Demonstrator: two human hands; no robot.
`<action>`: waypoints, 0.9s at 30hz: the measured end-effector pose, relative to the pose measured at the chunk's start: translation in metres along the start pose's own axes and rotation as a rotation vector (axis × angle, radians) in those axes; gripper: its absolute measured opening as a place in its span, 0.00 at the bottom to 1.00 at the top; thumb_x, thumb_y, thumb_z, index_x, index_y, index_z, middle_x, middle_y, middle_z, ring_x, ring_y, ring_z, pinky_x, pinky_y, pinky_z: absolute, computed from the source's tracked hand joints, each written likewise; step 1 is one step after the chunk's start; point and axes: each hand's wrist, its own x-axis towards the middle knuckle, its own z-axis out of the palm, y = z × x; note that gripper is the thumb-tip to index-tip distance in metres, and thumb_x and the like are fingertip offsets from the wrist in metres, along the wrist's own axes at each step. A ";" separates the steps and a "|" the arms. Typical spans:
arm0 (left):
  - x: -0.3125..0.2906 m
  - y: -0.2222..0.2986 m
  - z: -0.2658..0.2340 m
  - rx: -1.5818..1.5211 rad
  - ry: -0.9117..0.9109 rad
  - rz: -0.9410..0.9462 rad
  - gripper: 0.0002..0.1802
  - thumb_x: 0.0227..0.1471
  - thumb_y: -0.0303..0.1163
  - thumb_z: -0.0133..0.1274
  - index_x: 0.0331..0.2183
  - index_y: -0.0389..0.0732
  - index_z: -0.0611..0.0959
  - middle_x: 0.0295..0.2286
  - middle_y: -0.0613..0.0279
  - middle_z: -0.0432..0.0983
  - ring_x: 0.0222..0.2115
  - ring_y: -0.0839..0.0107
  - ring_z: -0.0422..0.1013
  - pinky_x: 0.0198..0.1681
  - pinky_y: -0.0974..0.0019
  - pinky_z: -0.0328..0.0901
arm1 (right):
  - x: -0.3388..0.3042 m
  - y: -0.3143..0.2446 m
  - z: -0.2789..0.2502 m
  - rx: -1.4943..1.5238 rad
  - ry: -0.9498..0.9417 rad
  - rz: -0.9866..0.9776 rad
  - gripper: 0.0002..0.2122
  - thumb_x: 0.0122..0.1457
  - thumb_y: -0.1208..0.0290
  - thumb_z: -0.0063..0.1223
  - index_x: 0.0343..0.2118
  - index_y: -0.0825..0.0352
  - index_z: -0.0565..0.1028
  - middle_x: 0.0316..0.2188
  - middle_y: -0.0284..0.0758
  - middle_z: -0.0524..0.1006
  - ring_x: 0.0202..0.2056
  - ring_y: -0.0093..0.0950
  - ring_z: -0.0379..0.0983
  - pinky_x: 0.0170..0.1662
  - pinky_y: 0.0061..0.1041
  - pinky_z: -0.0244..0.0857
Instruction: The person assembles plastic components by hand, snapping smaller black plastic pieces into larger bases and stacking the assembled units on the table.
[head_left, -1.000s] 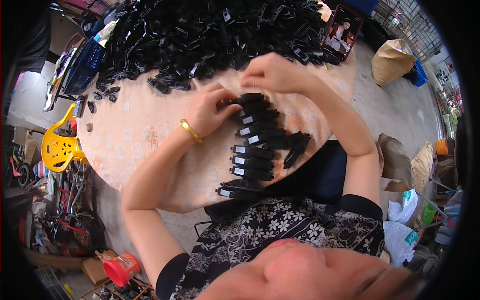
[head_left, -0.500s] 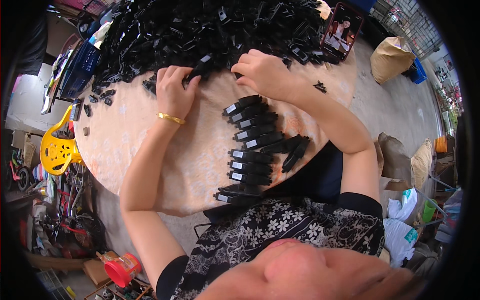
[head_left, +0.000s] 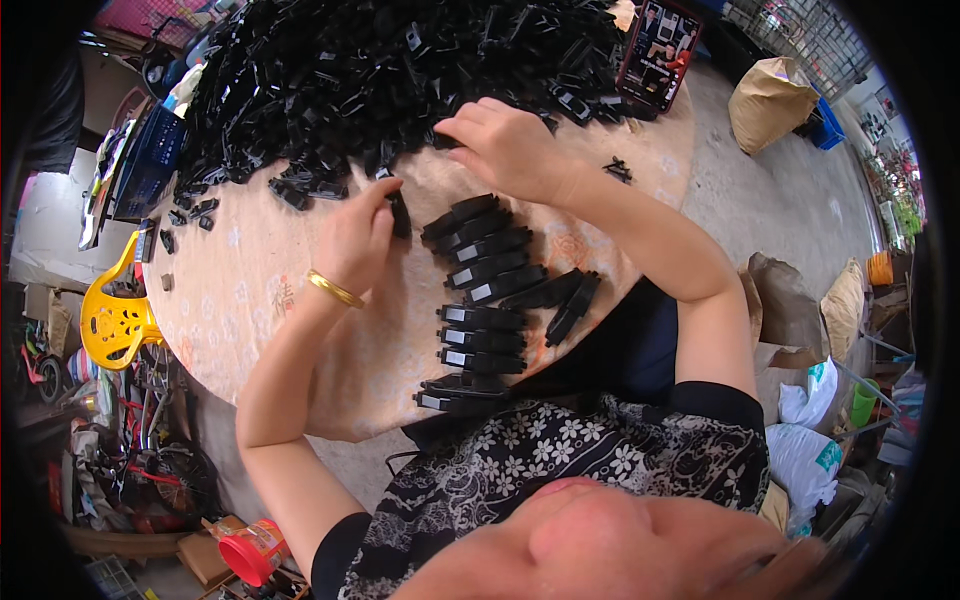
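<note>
My left hand [head_left: 358, 238], with a gold bangle at the wrist, pinches a slim black plastic part [head_left: 400, 214] between thumb and fingers, just above the cloth-covered table. At the near edge of a big heap of black plastic parts [head_left: 330, 90], my right hand [head_left: 505, 150] has its fingers closed together. Whatever lies in its fingertips cannot be told from the dark heap. Between my arms and my body runs a column of black parts with pale labels [head_left: 483, 340], laid side by side. Two more black parts [head_left: 572, 308] rest at an angle to its right.
The round table [head_left: 240, 330] has a peach patterned cloth. A phone [head_left: 658, 55] stands upright at the heap's right end. Small black bits [head_left: 618, 170] lie near the right edge. A yellow chair [head_left: 120, 320] stands left; a brown sack [head_left: 775, 105] sits on the floor at right.
My left hand has drawn back from the heap toward me, with a black part in its grip. My right hand stays at the heap's edge. The whole view has shifted slightly.
</note>
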 end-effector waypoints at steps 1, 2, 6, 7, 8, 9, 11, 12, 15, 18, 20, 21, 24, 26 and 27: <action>0.003 0.000 -0.007 -0.071 -0.092 -0.073 0.17 0.49 0.28 0.49 0.44 0.42 0.79 0.31 0.51 0.76 0.34 0.56 0.73 0.39 0.59 0.66 | 0.000 -0.002 -0.001 0.000 0.000 0.001 0.14 0.50 0.70 0.58 0.40 0.65 0.75 0.32 0.35 0.75 0.38 0.35 0.71 0.41 0.30 0.68; 0.004 -0.001 -0.011 -0.142 -0.184 -0.146 0.18 0.48 0.26 0.49 0.44 0.43 0.79 0.31 0.51 0.75 0.35 0.56 0.72 0.39 0.60 0.66 | -0.001 -0.004 -0.001 0.108 -0.091 -0.052 0.14 0.50 0.70 0.58 0.42 0.65 0.75 0.33 0.36 0.75 0.38 0.36 0.71 0.41 0.31 0.67; 0.007 -0.015 -0.016 0.065 -0.141 0.060 0.21 0.43 0.18 0.51 0.41 0.44 0.81 0.36 0.53 0.70 0.40 0.55 0.67 0.44 0.62 0.64 | -0.002 0.000 0.006 0.408 -0.259 -0.123 0.16 0.50 0.71 0.59 0.43 0.66 0.76 0.34 0.39 0.77 0.38 0.38 0.72 0.42 0.33 0.66; 0.007 -0.019 -0.015 0.066 -0.140 0.055 0.21 0.43 0.18 0.51 0.41 0.44 0.81 0.36 0.53 0.70 0.40 0.55 0.67 0.44 0.62 0.64 | 0.000 0.001 0.004 0.499 -0.315 -0.129 0.15 0.50 0.71 0.59 0.42 0.67 0.77 0.34 0.39 0.78 0.37 0.38 0.72 0.42 0.33 0.67; 0.007 -0.023 -0.014 0.058 -0.080 0.094 0.20 0.42 0.18 0.52 0.40 0.43 0.81 0.36 0.53 0.70 0.39 0.55 0.67 0.44 0.62 0.64 | 0.001 0.002 0.002 0.563 -0.373 -0.085 0.15 0.50 0.71 0.60 0.41 0.68 0.77 0.33 0.39 0.78 0.35 0.36 0.74 0.40 0.31 0.68; 0.008 -0.026 -0.013 0.051 -0.019 0.133 0.19 0.42 0.18 0.53 0.39 0.43 0.82 0.36 0.53 0.70 0.39 0.56 0.68 0.43 0.61 0.64 | 0.002 0.001 -0.002 0.568 -0.376 -0.089 0.15 0.50 0.71 0.60 0.41 0.68 0.77 0.33 0.39 0.78 0.35 0.36 0.74 0.40 0.31 0.68; 0.011 -0.030 -0.008 0.113 0.043 0.183 0.14 0.42 0.22 0.57 0.35 0.43 0.83 0.35 0.55 0.71 0.38 0.56 0.68 0.42 0.60 0.65 | 0.004 -0.004 -0.009 0.602 -0.533 0.021 0.15 0.49 0.72 0.61 0.41 0.68 0.77 0.32 0.39 0.78 0.34 0.33 0.75 0.37 0.28 0.68; 0.011 -0.028 -0.003 0.128 0.072 0.197 0.12 0.42 0.25 0.58 0.34 0.43 0.83 0.34 0.56 0.72 0.38 0.56 0.68 0.41 0.60 0.65 | 0.002 -0.009 -0.009 0.619 -0.460 0.073 0.14 0.49 0.72 0.61 0.40 0.69 0.77 0.31 0.39 0.78 0.33 0.31 0.75 0.35 0.26 0.68; 0.010 -0.008 0.012 0.059 0.081 0.187 0.11 0.42 0.33 0.61 0.31 0.40 0.83 0.30 0.56 0.74 0.35 0.56 0.69 0.40 0.60 0.66 | 0.000 -0.013 -0.004 0.466 -0.162 0.045 0.12 0.48 0.73 0.61 0.37 0.69 0.78 0.29 0.38 0.77 0.32 0.32 0.74 0.35 0.27 0.68; 0.008 0.003 0.016 0.023 0.046 0.141 0.12 0.41 0.33 0.61 0.31 0.39 0.83 0.30 0.55 0.74 0.34 0.55 0.70 0.39 0.59 0.66 | 0.000 -0.004 -0.005 0.346 -0.201 0.003 0.12 0.48 0.68 0.60 0.35 0.66 0.78 0.30 0.37 0.77 0.36 0.37 0.73 0.40 0.32 0.67; 0.007 0.003 0.015 0.006 0.072 0.118 0.12 0.41 0.33 0.61 0.31 0.39 0.83 0.29 0.55 0.74 0.33 0.55 0.70 0.39 0.59 0.66 | 0.000 -0.003 -0.007 0.289 -0.215 -0.034 0.11 0.47 0.69 0.60 0.35 0.65 0.79 0.29 0.36 0.76 0.36 0.37 0.73 0.39 0.32 0.67; 0.007 0.002 0.013 0.007 0.076 0.114 0.12 0.41 0.33 0.61 0.31 0.39 0.83 0.29 0.55 0.74 0.33 0.55 0.70 0.39 0.59 0.66 | 0.000 -0.003 -0.009 0.291 -0.219 -0.038 0.11 0.47 0.69 0.60 0.35 0.65 0.79 0.29 0.36 0.76 0.36 0.37 0.73 0.39 0.32 0.67; 0.006 -0.001 0.006 -0.051 0.017 0.030 0.12 0.41 0.33 0.61 0.30 0.37 0.83 0.28 0.55 0.74 0.33 0.56 0.70 0.38 0.60 0.65 | 0.000 -0.004 -0.014 0.364 -0.258 -0.020 0.10 0.47 0.70 0.60 0.34 0.64 0.79 0.29 0.35 0.76 0.35 0.36 0.74 0.39 0.32 0.68; 0.006 -0.001 0.003 -0.054 -0.017 0.041 0.12 0.41 0.33 0.61 0.29 0.37 0.83 0.27 0.56 0.74 0.33 0.56 0.70 0.38 0.60 0.65 | 0.000 -0.006 -0.017 0.247 -0.218 -0.066 0.11 0.44 0.76 0.60 0.34 0.66 0.79 0.29 0.36 0.76 0.32 0.36 0.73 0.35 0.30 0.67; 0.005 -0.002 0.003 -0.053 -0.017 0.039 0.12 0.41 0.33 0.61 0.29 0.37 0.83 0.27 0.56 0.74 0.33 0.56 0.70 0.38 0.60 0.65 | 0.000 -0.005 -0.019 0.249 -0.219 -0.067 0.11 0.44 0.76 0.60 0.34 0.66 0.79 0.29 0.36 0.76 0.32 0.36 0.73 0.35 0.30 0.67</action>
